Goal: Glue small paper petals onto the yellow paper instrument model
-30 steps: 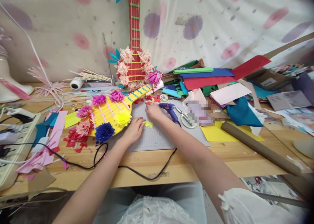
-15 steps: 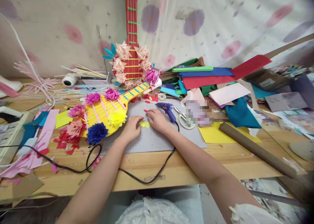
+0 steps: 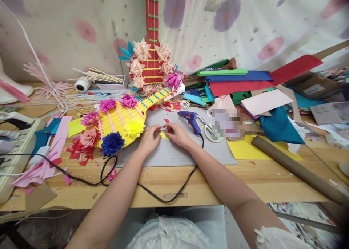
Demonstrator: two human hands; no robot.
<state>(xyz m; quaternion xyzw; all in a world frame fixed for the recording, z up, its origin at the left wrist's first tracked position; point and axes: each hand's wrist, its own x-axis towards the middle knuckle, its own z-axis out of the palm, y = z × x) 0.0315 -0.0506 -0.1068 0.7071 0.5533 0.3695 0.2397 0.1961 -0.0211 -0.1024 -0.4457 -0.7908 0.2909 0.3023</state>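
My left hand and my right hand meet over the grey cutting mat. Both pinch a small piece of yellow paper between their fingertips. Just left of my left hand lies a yellow paper guitar with pink, yellow and blue paper flowers stuck on it. A blue glue gun lies on the mat right behind my right hand, its black cord trailing over the table edge.
A red paper guitar leans against the flowered cloth at the back. Coloured paper sheets pile up at the right, with scissors, a yellow sheet and a brown cardboard tube. Paper scraps and a power strip lie left.
My right hand came back from the far side of the mat to the yellow paper. Both hands now pinch it and have lifted it a little off the mat.
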